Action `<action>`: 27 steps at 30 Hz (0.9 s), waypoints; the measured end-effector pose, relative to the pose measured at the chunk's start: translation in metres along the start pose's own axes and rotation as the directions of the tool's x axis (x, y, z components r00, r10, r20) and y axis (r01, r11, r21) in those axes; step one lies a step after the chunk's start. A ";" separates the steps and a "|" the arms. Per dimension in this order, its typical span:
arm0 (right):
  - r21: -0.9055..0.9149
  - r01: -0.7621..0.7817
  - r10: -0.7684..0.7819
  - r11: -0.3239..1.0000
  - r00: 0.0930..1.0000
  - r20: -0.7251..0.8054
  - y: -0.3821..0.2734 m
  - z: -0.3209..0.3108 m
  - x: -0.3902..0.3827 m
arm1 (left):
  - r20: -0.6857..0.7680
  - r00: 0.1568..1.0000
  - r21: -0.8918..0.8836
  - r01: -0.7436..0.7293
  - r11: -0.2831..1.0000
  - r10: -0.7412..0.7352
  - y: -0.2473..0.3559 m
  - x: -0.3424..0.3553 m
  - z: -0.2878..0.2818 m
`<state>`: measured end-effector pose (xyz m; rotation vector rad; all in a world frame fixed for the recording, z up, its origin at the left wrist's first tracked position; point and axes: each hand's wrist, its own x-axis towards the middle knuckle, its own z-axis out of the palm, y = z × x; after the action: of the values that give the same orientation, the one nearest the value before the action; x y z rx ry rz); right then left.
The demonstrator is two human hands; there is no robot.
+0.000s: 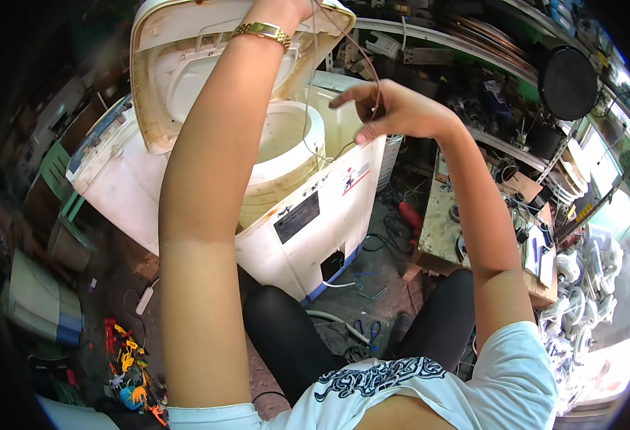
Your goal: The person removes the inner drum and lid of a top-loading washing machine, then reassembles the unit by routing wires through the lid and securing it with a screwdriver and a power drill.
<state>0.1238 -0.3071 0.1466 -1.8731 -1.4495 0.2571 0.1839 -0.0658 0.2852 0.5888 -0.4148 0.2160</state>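
A white washing machine (358,186) stands before me with its stained lid (150,100) raised and a round inner tub (308,125) showing. My left hand (290,7) reaches up over the lid, mostly cut off by the top edge, so its fingers are hidden. Thin wires hang down from beside it, one of them a brown wire (363,51). My right hand (395,111) hovers over the machine's near right corner, its index finger and thumb apart. The brown wire runs down across this hand; no firm grip on it shows.
A cluttered workbench (433,215) stands to the right, beside a heap of white parts (587,287). Shelves (465,50) of parts line the back. Blue-handled scissors (373,335) and a hose (336,320) lie on the floor near my knees. Colourful toys (132,373) are scattered at lower left.
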 end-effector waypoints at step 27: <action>0.600 0.095 -0.087 0.794 0.995 -0.041 0.016 0.049 0.058 | -0.138 0.907 0.249 -0.358 0.900 0.399 -0.025 -0.008 0.012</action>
<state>0.1281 -0.2356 0.1170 -1.2745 -1.2484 0.5866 0.1807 -0.0941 0.2782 0.6935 -0.3235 0.6963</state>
